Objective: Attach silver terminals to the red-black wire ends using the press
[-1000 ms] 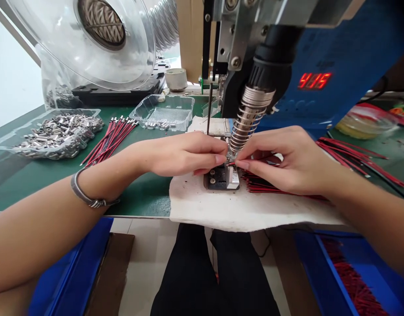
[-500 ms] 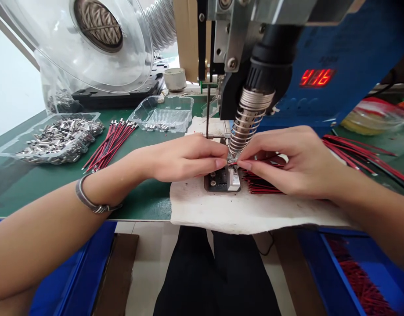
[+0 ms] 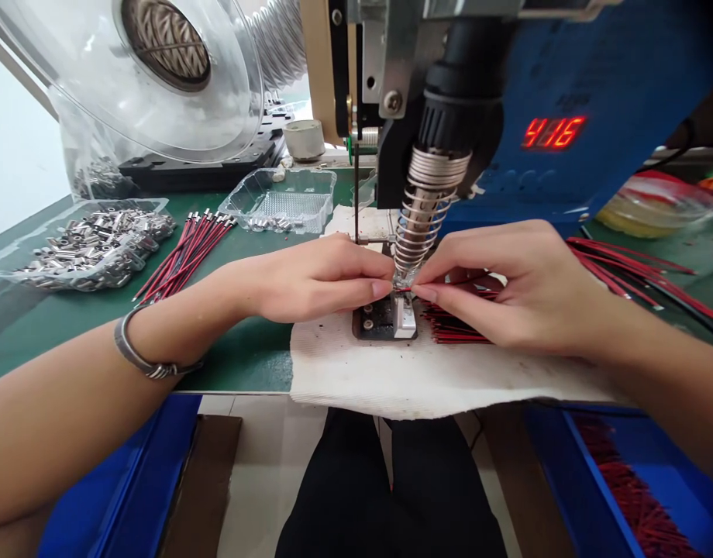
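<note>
Both of my hands meet at a small metal fixture point(image 3: 404, 322), right below the tip of a soldering iron point(image 3: 429, 194) wrapped in a coil spring. My right hand point(image 3: 508, 287) pinches a thin red wire point(image 3: 404, 290) between thumb and forefinger, its end at the iron's tip. From the other side, my left hand point(image 3: 322, 279) has its thumb and forefinger pressed together at the same spot; the small piece between them is hidden. Partly under my right hand lies a bundle of red and black wires point(image 3: 458, 329) on a white cloth point(image 3: 356, 372).
Left on the green table stand a clear tray point(image 3: 94, 244) of metal connectors, finished-looking wires point(image 3: 185, 252) with metal ends, and another clear tray point(image 3: 287, 201). A blue machine point(image 3: 566, 186) displays 416. More wires point(image 3: 635, 271) lie at right; a blue bin point(image 3: 629, 480) sits below.
The whole view has shifted slightly, so most things appear a little further left. Both hands keep their pinch at the fixture, and the display still reads 416.
</note>
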Tool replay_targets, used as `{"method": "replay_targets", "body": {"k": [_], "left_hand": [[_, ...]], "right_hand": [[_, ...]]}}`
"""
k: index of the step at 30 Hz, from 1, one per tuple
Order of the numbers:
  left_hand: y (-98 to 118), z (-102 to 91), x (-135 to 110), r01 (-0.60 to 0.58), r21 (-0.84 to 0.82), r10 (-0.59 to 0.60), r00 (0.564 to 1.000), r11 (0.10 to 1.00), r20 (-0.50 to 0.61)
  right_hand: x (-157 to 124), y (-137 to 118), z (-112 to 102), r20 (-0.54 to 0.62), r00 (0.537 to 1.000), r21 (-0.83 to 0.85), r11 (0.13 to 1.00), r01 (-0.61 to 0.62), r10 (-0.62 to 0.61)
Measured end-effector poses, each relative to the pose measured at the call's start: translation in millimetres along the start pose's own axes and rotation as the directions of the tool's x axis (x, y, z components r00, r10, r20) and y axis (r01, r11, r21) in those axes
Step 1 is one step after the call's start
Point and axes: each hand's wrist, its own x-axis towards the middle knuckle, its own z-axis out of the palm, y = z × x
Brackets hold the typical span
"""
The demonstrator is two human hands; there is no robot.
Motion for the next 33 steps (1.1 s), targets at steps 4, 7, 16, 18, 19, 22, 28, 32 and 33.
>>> {"method": "replay_targets", "body": {"k": [4, 7, 16, 18, 19, 22, 28, 32, 33], "left_hand": [[-2, 1.2, 0, -0.010, 0.001, 0.010, 1.000, 1.000, -0.015], [-2, 1.3, 1, -0.011, 0.000, 0.011, 1.000, 1.000, -0.016], [-1, 2.0, 0, -0.017, 0.011, 0.018, 1.000, 1.000, -0.024], [-2, 2.1, 1, -0.027, 0.012, 0.028, 0.999, 1.000, -0.024], [-2, 2.0, 1, -0.028, 0.013, 0.029, 0.999, 1.000, -0.023], [-2, 2.1, 0, -0.024, 0.015, 0.024, 1.000, 1.000, -0.019], [-3, 1.2, -1, -0.035, 0.032, 0.036, 0.999, 0.999, -0.020], [-2, 0.2, -1, -0.011, 0.033, 0.011, 1.000, 0.999, -0.010], [-1, 0.2, -1, -0.009, 0.031, 0.009, 1.000, 0.999, -0.008]], "right_hand": [[-1, 0, 0, 0.015, 0.999, -0.016, 0.999, 0.042, -0.042], [0, -1, 1, 0.005, 1.000, -0.012, 1.000, 0.021, -0.021], [0, -9, 6, -0.035, 0.994, 0.026, 0.995, -0.101, 0.102], [0, -10, 6, -0.039, 0.992, 0.037, 0.992, -0.117, 0.119], [0, -11, 6, -0.041, 0.991, 0.041, 0.991, -0.125, 0.127], [1, -12, 6, -0.043, 0.986, 0.052, 0.986, -0.159, 0.161], [2, -14, 6, -0.037, 0.972, 0.124, 0.966, -0.227, 0.233], [2, -15, 5, -0.038, 0.959, 0.173, 0.947, -0.272, 0.282], [2, -15, 5, -0.040, 0.957, 0.175, 0.945, -0.276, 0.287]]}}
